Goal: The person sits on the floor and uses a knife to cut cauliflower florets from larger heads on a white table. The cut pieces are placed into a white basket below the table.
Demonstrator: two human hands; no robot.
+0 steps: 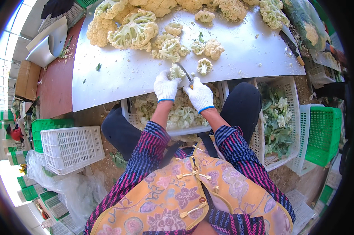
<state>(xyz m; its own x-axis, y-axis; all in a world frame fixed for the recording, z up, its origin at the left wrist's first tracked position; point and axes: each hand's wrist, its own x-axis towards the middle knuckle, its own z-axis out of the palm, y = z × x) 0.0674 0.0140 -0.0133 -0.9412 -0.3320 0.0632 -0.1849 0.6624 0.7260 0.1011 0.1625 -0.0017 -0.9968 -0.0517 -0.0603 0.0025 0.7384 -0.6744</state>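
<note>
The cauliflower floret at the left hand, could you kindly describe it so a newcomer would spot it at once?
Find the white tabletop and follow its near edge to the white-gloved left hand. It holds a small pale floret beside a dark curved knife. Unlike the florets lying beyond, this one is held.

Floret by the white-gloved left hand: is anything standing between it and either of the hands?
Nothing visible separates the floret from the left hand, which holds it. On the other side, the blade of the curved knife, gripped in the right hand, lies between.
</note>
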